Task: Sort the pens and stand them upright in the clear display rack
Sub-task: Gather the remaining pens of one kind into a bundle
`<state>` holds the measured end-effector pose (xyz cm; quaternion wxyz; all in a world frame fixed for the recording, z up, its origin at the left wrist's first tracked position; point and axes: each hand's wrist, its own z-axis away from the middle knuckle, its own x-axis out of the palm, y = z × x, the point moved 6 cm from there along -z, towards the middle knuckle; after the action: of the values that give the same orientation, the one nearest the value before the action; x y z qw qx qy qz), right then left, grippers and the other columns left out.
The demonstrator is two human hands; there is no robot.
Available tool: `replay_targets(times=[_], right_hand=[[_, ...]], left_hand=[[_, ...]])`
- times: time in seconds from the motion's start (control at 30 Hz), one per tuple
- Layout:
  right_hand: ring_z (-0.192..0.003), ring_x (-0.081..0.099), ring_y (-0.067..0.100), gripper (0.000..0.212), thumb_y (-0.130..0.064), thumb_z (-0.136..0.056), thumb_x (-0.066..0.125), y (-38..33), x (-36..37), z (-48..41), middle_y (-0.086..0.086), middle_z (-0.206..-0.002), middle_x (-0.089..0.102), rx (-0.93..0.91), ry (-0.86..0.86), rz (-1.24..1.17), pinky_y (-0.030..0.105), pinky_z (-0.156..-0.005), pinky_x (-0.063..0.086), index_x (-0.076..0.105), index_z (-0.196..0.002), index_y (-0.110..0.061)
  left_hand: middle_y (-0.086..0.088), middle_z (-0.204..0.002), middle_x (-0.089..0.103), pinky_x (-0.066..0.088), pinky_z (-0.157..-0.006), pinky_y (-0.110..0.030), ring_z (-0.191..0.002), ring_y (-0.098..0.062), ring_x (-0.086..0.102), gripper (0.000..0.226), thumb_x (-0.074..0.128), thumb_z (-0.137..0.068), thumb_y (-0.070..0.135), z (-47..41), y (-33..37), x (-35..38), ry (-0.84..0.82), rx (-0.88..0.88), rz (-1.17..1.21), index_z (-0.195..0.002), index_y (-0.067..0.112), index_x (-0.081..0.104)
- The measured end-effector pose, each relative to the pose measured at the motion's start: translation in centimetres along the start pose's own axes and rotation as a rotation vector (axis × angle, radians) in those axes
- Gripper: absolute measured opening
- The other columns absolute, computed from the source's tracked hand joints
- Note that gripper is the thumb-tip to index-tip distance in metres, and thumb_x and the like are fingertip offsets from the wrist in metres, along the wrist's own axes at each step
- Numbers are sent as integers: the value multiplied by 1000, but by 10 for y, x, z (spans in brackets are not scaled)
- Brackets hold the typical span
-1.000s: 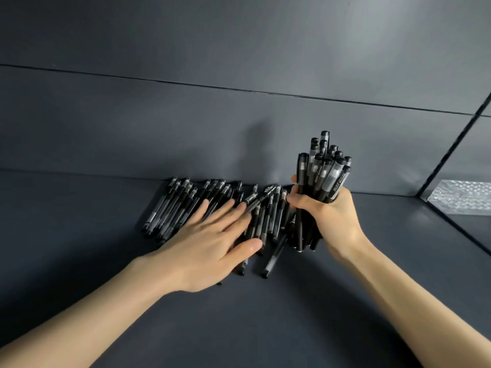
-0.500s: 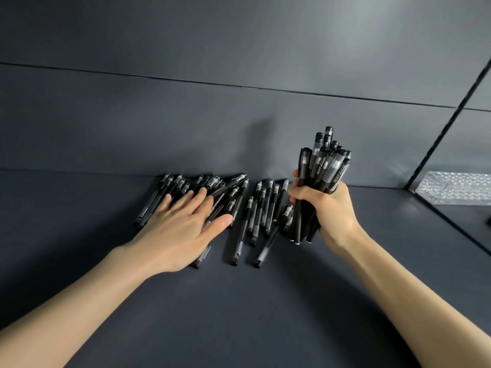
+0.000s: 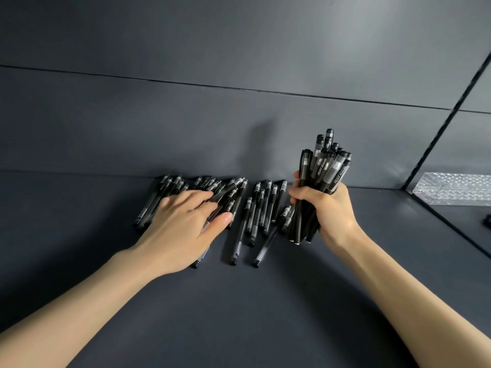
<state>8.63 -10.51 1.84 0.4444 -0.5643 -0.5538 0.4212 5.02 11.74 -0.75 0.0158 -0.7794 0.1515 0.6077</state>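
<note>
Along the foot of the dark panelled wall (image 3: 186, 123), on a matte dark grey surface (image 3: 239, 320): loose pens (image 3: 256, 208), black-capped with clear barrels, many, lying flat in a ragged row. Most lie with caps toward the wall and tips toward the person. Several at the left cross one another at a slant. Three reach further forward than the rest.

Left hand (image 3: 183, 227): palm down, fingers straight and close together, laid flat across the left part of the loose pens. The thumb is spread to the side, its tip beside a pen barrel. Nothing is gripped; the fingers only rest on the pens. The fingertips are slightly blurred.

Right hand (image 3: 330, 208): fingers and thumb curled tight round a bundle of pens (image 3: 325, 166), held nearly upright and leaning a little to the right at the top. The caps are up, standing at uneven heights above the fist, and white lettering shows on a few barrels. The lower ends stick out beneath the hand; whether they touch the surface cannot be told. The bundle stands just to the right of the loose row, with the nearest loose pens close beside it.

Clear display rack (image 3: 451, 188): at the far right, beyond a dark diagonal line, well apart from both hands. Only part of it shows, textured and glinting.

Small dark object (image 3: 487, 221): cut off by the right edge, in front of the rack; not identifiable.
</note>
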Motion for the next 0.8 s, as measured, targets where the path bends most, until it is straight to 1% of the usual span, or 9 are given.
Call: replay_targets(times=[0.1,0.17,0.27,0.33,0.4,0.53,0.6,0.7,0.8], right_hand=[[-60,56,13,23,7,-76,66,1,-2,-1,-1,-67,62,-7,17,-4,29,-69,49,65,-82,-14],[-63,58,14,22,6,-77,66,0,-3,0,-3,-67,63,-13,21,-13,30,-71,50,65,-83,-15],[-67,62,18,20,2,-78,69,-5,4,6,1,-68,66,-28,-41,-10,34,-75,51,68,-78,-18],[-69,62,19,14,-5,-76,70,-9,15,13,3,-68,67,-53,-148,34,37,-76,52,71,-73,-19],[-70,62,18,5,-9,-71,71,-12,30,21,4,-70,67,-69,-265,80,35,-76,53,69,-72,-14],[-74,62,18,11,-9,-66,73,-12,49,31,3,-76,67,-61,-389,79,32,-78,53,69,-74,-13],[-73,63,16,12,-5,-66,74,-16,48,31,2,-76,67,-64,-405,80,29,-76,53,69,-73,-14],[-69,62,15,17,4,-68,73,-21,28,20,4,-72,67,-69,-312,124,28,-71,50,70,-69,-13],[-68,60,20,15,-1,-65,72,-25,-9,6,7,-70,65,-41,-140,75,34,-72,50,70,-66,-15]], left_hand=[[17,-157,10,-5,-113,-25,-142,3,-5,88,-5,-75,72,3,15,14,-155,115,108,-147,32,26],[17,-157,6,-8,-113,-23,-140,5,-9,89,-5,-73,71,3,21,17,-189,143,140,-148,31,23],[16,-151,28,4,-114,-20,-141,2,14,79,8,-80,66,2,26,5,-56,131,291,-141,27,41],[19,-136,45,20,-104,-9,-128,5,35,66,20,-86,64,2,24,-5,58,80,503,-133,28,50],[27,-124,52,27,-94,-2,-116,15,43,52,33,-89,65,0,23,-9,76,9,769,-126,34,52],[18,-124,60,37,-100,-18,-116,9,50,64,49,-73,66,-11,32,-19,30,35,1146,-124,28,56],[18,-115,65,40,-96,-15,-111,6,55,53,54,-76,61,-16,37,-24,52,69,1166,-115,27,61],[17,-100,68,40,-83,-8,-98,7,59,19,56,-91,38,-18,44,-21,101,109,1005,-100,26,67],[14,-115,60,35,-87,-7,-105,6,51,22,52,-94,27,-21,57,-4,30,210,633,-110,19,65]])
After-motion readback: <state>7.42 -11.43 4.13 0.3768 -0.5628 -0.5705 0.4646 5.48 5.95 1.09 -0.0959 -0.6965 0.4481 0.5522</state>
